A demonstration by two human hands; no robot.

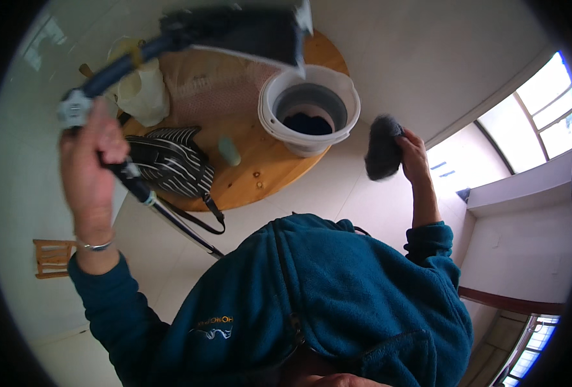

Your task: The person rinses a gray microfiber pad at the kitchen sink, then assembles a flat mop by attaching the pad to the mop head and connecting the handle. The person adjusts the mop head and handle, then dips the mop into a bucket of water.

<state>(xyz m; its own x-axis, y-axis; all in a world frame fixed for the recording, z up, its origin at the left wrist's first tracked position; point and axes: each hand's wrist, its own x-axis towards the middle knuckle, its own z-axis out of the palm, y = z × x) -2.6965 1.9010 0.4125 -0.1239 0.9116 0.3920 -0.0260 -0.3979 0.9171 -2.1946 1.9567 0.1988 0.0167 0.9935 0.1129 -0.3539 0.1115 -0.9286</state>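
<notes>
Left hand (89, 161) clenched in a firm grip on the mop handle (115, 68), long axis running up and right to the flat mop head (247, 32), raised above the white bucket (308, 109). Right hand (415, 155) closed on a dark pad (382, 147), just right of the bucket and nearer to it. Left of the bucket on the round wooden worktop (266, 171): striped bag (170, 161), pale plastic bag (143, 90), small green object (229, 151). Nothing between pad and mop head.
</notes>
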